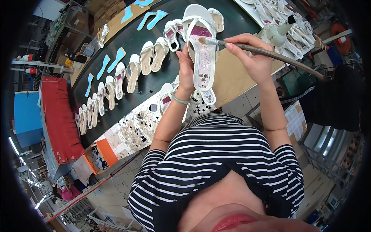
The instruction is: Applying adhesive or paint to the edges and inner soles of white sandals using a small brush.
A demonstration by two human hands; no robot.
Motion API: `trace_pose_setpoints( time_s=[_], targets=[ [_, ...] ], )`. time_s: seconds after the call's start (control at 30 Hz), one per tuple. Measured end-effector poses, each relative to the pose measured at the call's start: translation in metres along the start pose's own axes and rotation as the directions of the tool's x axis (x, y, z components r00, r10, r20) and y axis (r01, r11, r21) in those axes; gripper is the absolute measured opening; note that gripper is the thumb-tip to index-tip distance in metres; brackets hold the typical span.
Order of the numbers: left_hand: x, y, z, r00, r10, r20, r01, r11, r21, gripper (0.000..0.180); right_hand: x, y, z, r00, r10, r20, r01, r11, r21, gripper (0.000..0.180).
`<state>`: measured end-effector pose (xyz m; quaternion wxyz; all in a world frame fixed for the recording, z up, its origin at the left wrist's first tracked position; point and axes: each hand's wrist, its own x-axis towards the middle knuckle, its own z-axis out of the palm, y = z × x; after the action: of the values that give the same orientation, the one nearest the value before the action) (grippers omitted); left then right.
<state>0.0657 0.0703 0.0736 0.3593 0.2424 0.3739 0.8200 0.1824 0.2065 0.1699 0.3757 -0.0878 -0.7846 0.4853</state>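
Note:
My left hand (186, 73) is closed round the side of a white sandal (203, 73), which I hold up in front of me, toe pointing away. Its insole is pale pink with a maroon band near the straps, and small dark studs sit at the heel. In my right hand (253, 58) is a long wooden-handled brush (266, 53), gripped between thumb and fingers. The bristle tip lies over the insole just below the straps; whether it touches, I cannot tell. Part of another sandal (209, 97) shows beneath the held one.
A curved row of white sandals (133, 73) stands on the dark green belt (127, 106), with blue sole-shaped pieces (116, 60) beyond. A whitish bottle (272, 35) stands right, beside heaped white sandals (295, 33). Brown cardboard (232, 73) lies nearby. An orange box (107, 151) sits lower left.

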Motion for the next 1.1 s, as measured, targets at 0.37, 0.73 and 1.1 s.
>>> trace_pose_setpoints(
  time_s=[0.37,0.73,1.1],
  targets=[
    [-0.001,0.01,-0.004,0.998,0.053,-0.023,-0.051,0.995,0.088,0.077,-0.008,0.009,0.0,1.0,0.018,0.013,-0.019,0.997,0.073,0.009],
    [-0.002,0.011,-0.006,0.999,0.042,0.007,-0.043,0.998,0.035,0.074,-0.008,0.037,0.005,0.993,0.07,0.092,-0.089,0.97,0.224,0.01],
    [0.002,0.012,-0.015,0.998,0.06,-0.016,-0.059,0.998,0.034,0.075,-0.008,0.042,0.002,0.962,0.123,0.245,-0.195,0.935,0.296,0.01]
  ],
)
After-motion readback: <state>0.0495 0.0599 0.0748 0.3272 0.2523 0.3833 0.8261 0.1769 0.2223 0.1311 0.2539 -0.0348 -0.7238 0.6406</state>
